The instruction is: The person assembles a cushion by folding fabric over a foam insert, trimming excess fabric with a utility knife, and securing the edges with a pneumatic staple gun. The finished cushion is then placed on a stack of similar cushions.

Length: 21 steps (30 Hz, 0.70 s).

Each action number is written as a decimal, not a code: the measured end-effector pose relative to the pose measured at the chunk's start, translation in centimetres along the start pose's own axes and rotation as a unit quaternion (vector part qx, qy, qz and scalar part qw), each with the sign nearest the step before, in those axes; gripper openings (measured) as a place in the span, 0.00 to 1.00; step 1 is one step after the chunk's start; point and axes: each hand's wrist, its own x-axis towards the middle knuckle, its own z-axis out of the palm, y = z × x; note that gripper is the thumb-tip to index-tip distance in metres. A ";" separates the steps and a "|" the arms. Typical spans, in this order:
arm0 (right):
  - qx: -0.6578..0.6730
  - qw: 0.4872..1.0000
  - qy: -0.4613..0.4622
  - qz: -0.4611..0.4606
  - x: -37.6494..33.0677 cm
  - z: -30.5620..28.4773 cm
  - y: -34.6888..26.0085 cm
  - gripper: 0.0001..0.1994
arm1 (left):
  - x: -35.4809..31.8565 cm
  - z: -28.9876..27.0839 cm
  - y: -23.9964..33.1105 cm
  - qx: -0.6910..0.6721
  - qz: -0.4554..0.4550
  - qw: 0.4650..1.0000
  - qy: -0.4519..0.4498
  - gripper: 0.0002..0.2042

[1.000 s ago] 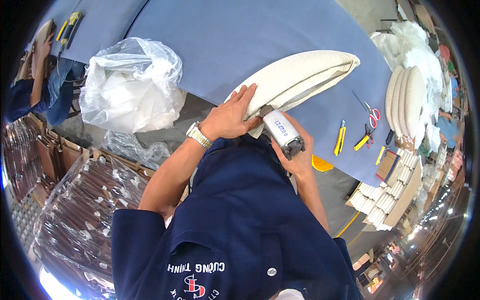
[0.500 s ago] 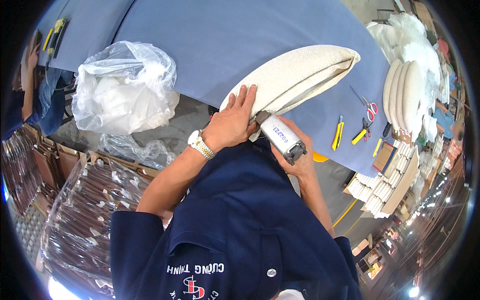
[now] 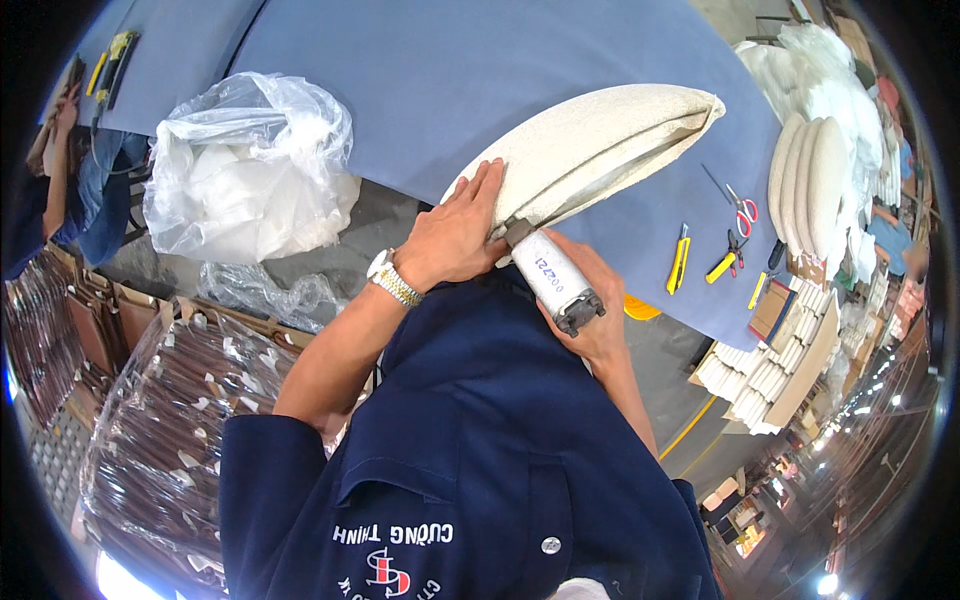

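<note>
A curved cream fabric-covered pad (image 3: 590, 125) lies over the near edge of the blue table, its folded fabric edge facing me. My left hand (image 3: 462, 232) rests on the pad's left end, fingers stretched out flat on the fabric; its thumb is partly hidden. In my right hand (image 3: 590, 295) is a silver pneumatic staple gun (image 3: 553, 272), the fingers wrapped around it from the far side. The gun's dark nose touches or nearly touches the pad's near edge, close to my left hand; exact contact is hidden.
On the blue table (image 3: 400, 100), a yellow cutter (image 3: 679, 262), pliers (image 3: 722, 262) and red-handled scissors (image 3: 744, 218) lie at right. Cream pads (image 3: 808, 185) stand beyond. A plastic bag (image 3: 250, 190) bulges at left. Wrapped brown parts (image 3: 185, 420) sit lower left; another person works far left.
The staple gun and my right hand have shifted slightly left. My left hand and the pad have moved a little farther from me.
</note>
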 end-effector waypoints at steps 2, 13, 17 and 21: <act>0.010 1.000 -0.012 0.010 0.0 0.1 -0.2 0.31 | 0.1 0.0 -0.1 0.001 -0.001 1.000 0.005 0.50; 0.034 0.994 -0.031 0.099 0.7 1.1 -1.3 0.27 | -0.2 1.1 -0.7 -0.007 0.009 0.999 0.044 0.51; 0.019 0.999 -0.004 0.043 0.5 1.1 -0.5 0.27 | -1.3 0.8 -1.8 -0.042 0.022 0.997 0.059 0.51; -0.007 0.999 -0.012 0.035 0.2 0.8 -1.4 0.27 | -1.4 0.7 -1.6 -0.037 -0.031 0.998 0.028 0.49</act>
